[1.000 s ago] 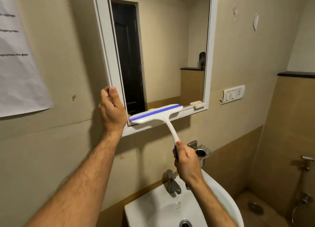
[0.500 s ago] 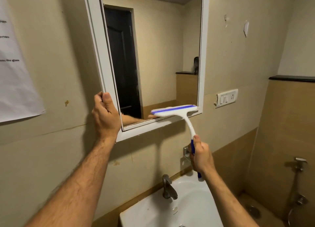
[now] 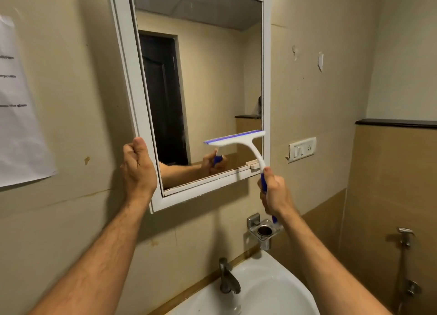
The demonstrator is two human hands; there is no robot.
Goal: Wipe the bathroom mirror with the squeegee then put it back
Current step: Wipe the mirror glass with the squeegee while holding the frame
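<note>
Sink (image 3: 279, 288): nearest item, directly below the mirror; white ceramic basin with a metal tap (image 3: 228, 280) at its rear edge.
Holder (image 3: 264, 229): metal ring bracket on the wall, below the mirror's lower right corner and above the sink; possibly the squeegee's storage point, but this cannot be confirmed.
Right hand (image 3: 275, 195): just below the mirror's lower right corner; fingers wrapped around the blue grip of the squeegee handle, thumb lying along the shaft.
Left hand (image 3: 138, 170): at the mirror's lower left side; fingers curled around the outer edge of the white frame, bracing it. The two hands are well apart, one at each lower side of the mirror.
Squeegee (image 3: 236, 141): head lies on the lower right part of the mirror glass, blade near horizontal, right tip at the right frame.
Squeegee handling: judged light and rigid; plastic head and shaft, soft blue rubber strip along the top edge. The strip should flex under light pressure; excess force is unnecessary.
Grip point: blue sleeve at the lower end of the handle, as held. The white shaft is smooth and probably slippery when wet.
Mirror (image 3: 201, 83): white-framed, on the tiled wall. Glass is fragile; the frame appears to stand proud of the wall, so the bracing hand is advisable during strokes.
Switch plate (image 3: 302, 148): on the wall right of the mirror; keep water away from it.
Paper sheet (image 3: 21, 116): on the wall far left of the mirror.
</note>
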